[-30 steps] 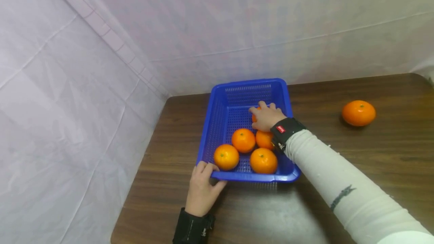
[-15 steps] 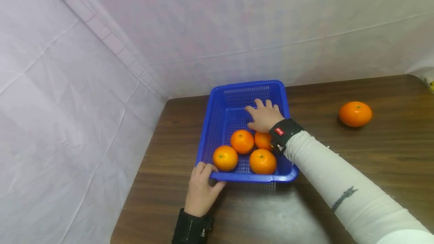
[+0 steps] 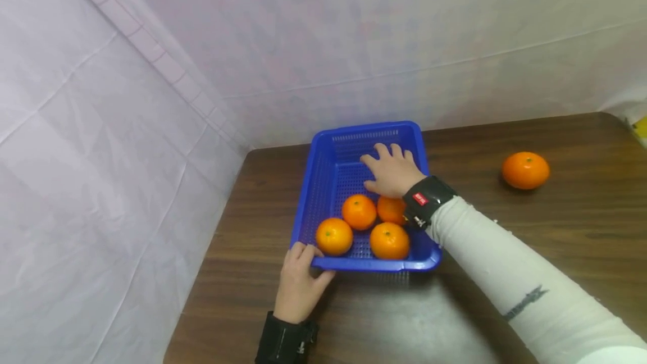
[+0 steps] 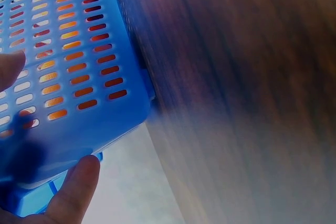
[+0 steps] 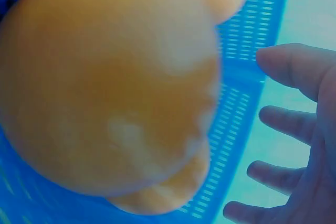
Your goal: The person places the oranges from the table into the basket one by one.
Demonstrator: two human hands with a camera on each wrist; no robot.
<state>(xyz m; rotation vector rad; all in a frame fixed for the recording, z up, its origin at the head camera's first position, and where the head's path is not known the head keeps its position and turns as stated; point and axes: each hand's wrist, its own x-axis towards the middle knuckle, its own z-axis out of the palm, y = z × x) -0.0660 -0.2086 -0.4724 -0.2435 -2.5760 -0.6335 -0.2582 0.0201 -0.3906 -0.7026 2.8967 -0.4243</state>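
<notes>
A blue perforated plastic basket [image 3: 299, 206] stands on the table with several oranges in its near half. My left hand [image 3: 299, 285] grips its near left corner, fingers over the rim and thumb against the outer wall; the left wrist view shows the thumb [image 4: 8, 69] by the slotted wall. Inside the basket, my right hand [image 3: 394, 176] is spread palm down, fingers apart with nothing between them. Its wrist partly covers one orange [image 3: 390, 209]. Nearer the front sit another orange [image 3: 389, 240] and one at the left [image 3: 334, 236]. A large orange [image 5: 110, 87] fills the right wrist view.
One more orange [image 3: 525, 171] lies on the brown wooden table [image 3: 571, 229], right of the basket. White sheeting [image 3: 404, 60] hangs behind and along the left side of the table. Something yellow [image 3: 641, 127] shows at the right edge.
A second ago my right hand held an orange in the basket; its fingers have since spread and shifted slightly left, and that orange no longer shows in the head view. My left hand stays on the rim.
</notes>
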